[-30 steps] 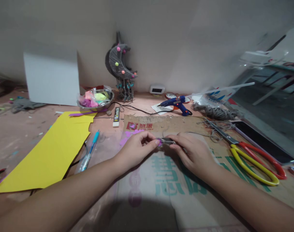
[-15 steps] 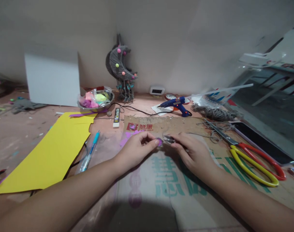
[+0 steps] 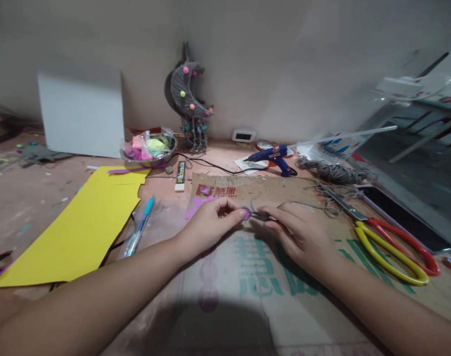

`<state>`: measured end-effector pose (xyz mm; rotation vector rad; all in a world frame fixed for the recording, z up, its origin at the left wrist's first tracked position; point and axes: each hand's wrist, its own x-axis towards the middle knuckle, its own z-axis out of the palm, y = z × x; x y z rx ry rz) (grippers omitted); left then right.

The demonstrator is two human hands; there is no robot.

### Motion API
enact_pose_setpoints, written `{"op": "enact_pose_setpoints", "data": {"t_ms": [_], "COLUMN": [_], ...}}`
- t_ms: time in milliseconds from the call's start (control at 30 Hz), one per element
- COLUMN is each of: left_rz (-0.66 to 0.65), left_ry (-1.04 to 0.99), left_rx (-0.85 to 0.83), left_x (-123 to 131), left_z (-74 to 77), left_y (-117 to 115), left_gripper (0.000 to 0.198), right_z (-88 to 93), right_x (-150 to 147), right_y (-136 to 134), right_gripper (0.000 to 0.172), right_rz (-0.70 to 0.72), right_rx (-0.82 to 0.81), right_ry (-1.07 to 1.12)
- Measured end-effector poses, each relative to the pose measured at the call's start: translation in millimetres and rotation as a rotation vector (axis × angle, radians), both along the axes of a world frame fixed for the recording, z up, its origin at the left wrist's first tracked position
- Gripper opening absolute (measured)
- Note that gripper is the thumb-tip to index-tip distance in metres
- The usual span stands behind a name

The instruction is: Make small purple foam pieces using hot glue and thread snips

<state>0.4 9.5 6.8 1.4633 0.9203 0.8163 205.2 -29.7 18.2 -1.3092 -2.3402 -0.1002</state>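
My left hand (image 3: 210, 225) pinches a small purple round piece (image 3: 247, 213) between thumb and fingers, low over the flattened cardboard (image 3: 270, 277). My right hand (image 3: 301, 232) is closed on small metal snips (image 3: 261, 215) whose tips meet the purple piece. Both hands rest on the cardboard in the middle of the view. A thin grey thread (image 3: 252, 202) curls up just behind the snips.
Large red-and-yellow scissors (image 3: 390, 242) lie right of my right hand, a dark phone (image 3: 407, 217) beyond them. Left are a yellow paper sheet (image 3: 80, 225) and a blue pen (image 3: 140, 232). At the back stand a blue glue gun (image 3: 272, 158), grey twine (image 3: 331, 172), a bowl of coloured bits (image 3: 148, 148) and a crescent ornament (image 3: 188, 99).
The hands have stayed together over the cardboard; the snips' blades opened slightly half a second ago and are now against the purple piece. The camera tilted slightly.
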Motion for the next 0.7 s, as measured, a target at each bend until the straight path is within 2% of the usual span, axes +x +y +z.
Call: {"op": "enact_pose_setpoints", "data": {"t_ms": [300, 500, 700], "left_rz": [-0.007, 0.015, 0.012], "left_ry": [-0.023, 0.042, 0.091], "left_rx": [-0.003, -0.001, 0.035], "left_x": [0.3, 0.6, -0.1], "left_z": [-2.2, -0.5, 1.3], "left_y": [0.8, 0.4, -1.0], "left_gripper": [0.02, 0.022, 0.02], "right_z": [2.2, 4.9, 4.5], "right_x": [-6.2, -4.1, -5.4], "right_y": [-3.9, -2.8, -3.1], "right_gripper": [0.027, 0.028, 0.026], "right_rz": [-0.003, -0.03, -0.013], "right_rx": [0.05, 0.134, 0.138], "right_ry": [-0.056, -0.153, -0.193]}}
